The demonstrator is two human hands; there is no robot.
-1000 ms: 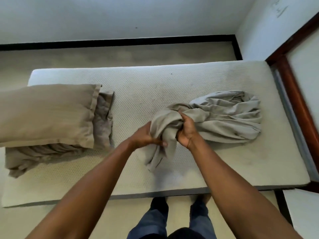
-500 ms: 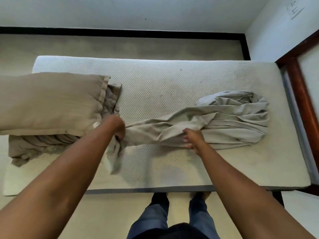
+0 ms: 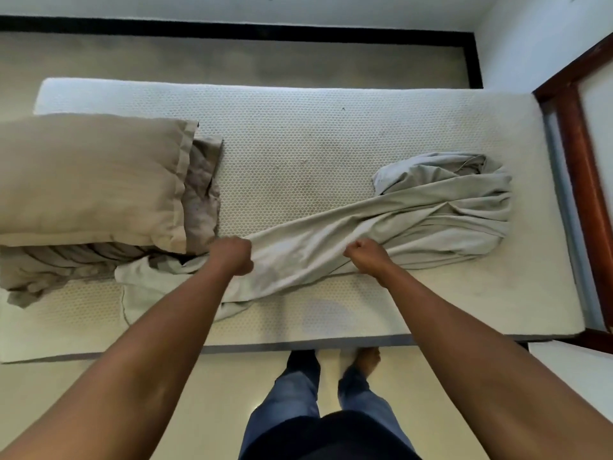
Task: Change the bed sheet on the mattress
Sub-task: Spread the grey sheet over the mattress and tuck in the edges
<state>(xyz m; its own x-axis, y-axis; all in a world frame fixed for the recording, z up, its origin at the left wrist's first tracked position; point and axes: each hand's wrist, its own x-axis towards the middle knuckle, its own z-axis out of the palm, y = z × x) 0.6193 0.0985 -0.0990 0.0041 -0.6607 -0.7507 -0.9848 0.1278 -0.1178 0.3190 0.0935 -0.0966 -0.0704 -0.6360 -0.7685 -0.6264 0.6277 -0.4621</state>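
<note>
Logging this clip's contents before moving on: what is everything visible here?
mattress: one, white, across the middle
bed sheet: one, light grey, bunched at the mattress's right end, stretched toward the pillow
pillow: one, tan, left end
crumpled cloth: one, brown-grey, under the pillow
door frame: one, reddish-brown wood, far right
trouser legs: two, blue, near edge
left hand: grips the bed sheet
right hand: grips the bed sheet

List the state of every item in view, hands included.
left hand: fist gripping the sheet
right hand: fist gripping the sheet
sheet: partly drawn out leftward, rest bunched at the right end
mattress: mostly bare
pillow: lying at the left end, on brown cloth
brown cloth: crumpled under the pillow
</note>
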